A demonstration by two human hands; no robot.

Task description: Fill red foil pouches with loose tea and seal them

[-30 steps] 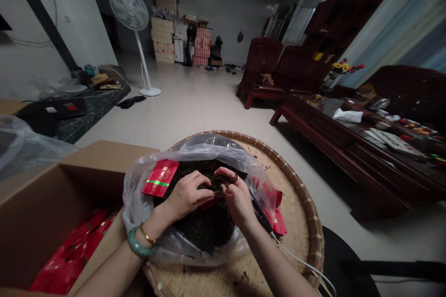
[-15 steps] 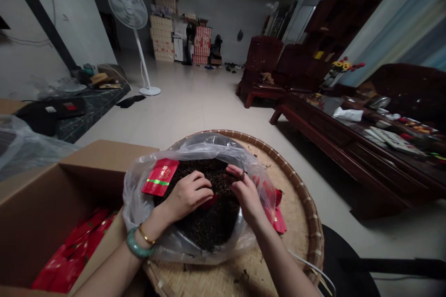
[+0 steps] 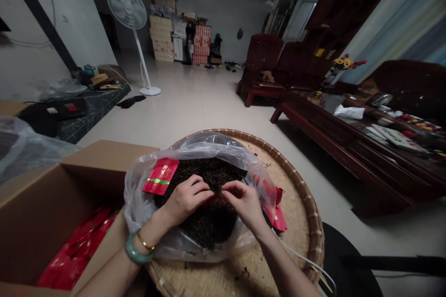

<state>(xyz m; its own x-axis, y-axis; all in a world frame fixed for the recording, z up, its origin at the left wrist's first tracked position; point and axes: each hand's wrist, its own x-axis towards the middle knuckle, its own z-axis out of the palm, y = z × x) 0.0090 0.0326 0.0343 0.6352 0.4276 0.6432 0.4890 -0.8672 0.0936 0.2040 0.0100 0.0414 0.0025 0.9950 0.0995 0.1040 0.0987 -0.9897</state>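
A clear plastic bag (image 3: 223, 148) full of dark loose tea leaves (image 3: 209, 222) sits on a round woven bamboo tray (image 3: 296, 185). My left hand (image 3: 184, 199) is curled shut on a small red packet (image 3: 210, 199) held over the leaves. My right hand (image 3: 244, 202) is pinched at the packet's right edge, fingertips together. Another red packet (image 3: 160, 176) lies on the bag's left rim. More red packets (image 3: 277, 216) lie on the tray to the right of the bag.
An open cardboard box (image 3: 69, 185) with several red packets (image 3: 76, 255) stands at my left. A white cable (image 3: 303, 260) crosses the tray. A long dark wooden table (image 3: 348, 148) is on the right, a standing fan (image 3: 130, 14) and stacked boxes (image 3: 174, 32) far back.
My right hand went out to the leaves at the bag's right side, then came back to the red packet in my left hand, fingers now pinched.
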